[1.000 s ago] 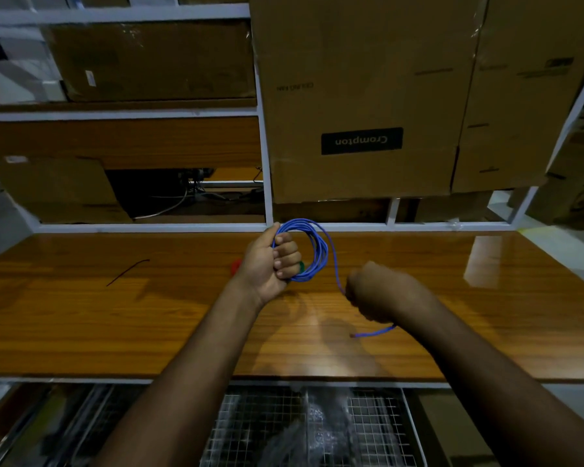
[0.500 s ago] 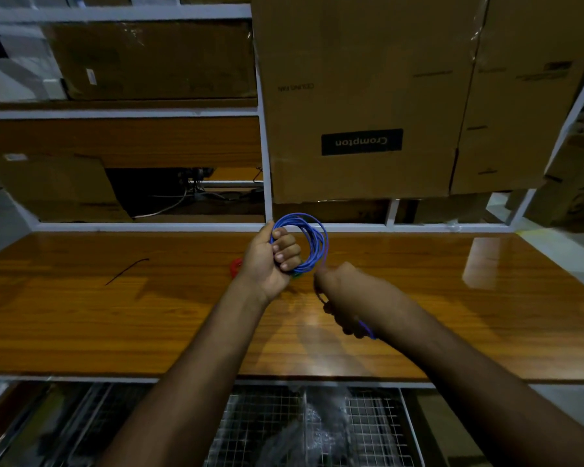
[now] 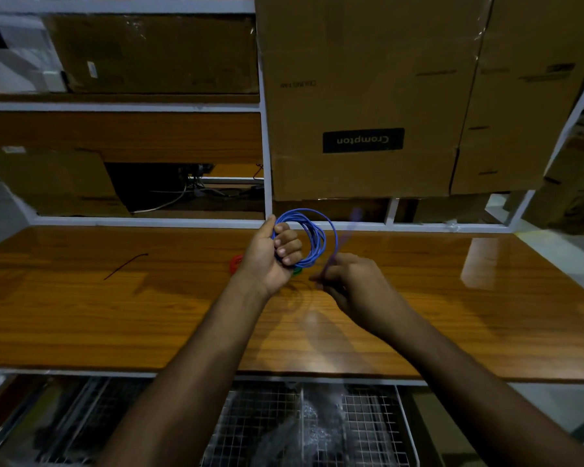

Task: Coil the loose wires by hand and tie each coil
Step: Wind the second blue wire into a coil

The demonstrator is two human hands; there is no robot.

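A blue wire coil (image 3: 312, 237) of several loops stands upright above the wooden table (image 3: 115, 315). My left hand (image 3: 270, 256) is closed around the coil's left side. The wire's loose tail (image 3: 346, 235) rises blurred on the coil's right, and my right hand (image 3: 351, 286) pinches its lower part just right of and below the coil. Behind my left hand, a red wire coil (image 3: 235, 262) and a bit of green wire (image 3: 297, 272) lie on the table, mostly hidden.
A short dark wire piece (image 3: 125, 266) lies on the table at the left. Large cardboard boxes (image 3: 361, 96) sit on a white rack (image 3: 266, 163) behind the table. A wire mesh basket (image 3: 317, 426) sits below the table's front edge.
My right hand has swung from lower right up toward the coil, carrying the tail of the blue wire upward. My left hand stays holding the coil in place.
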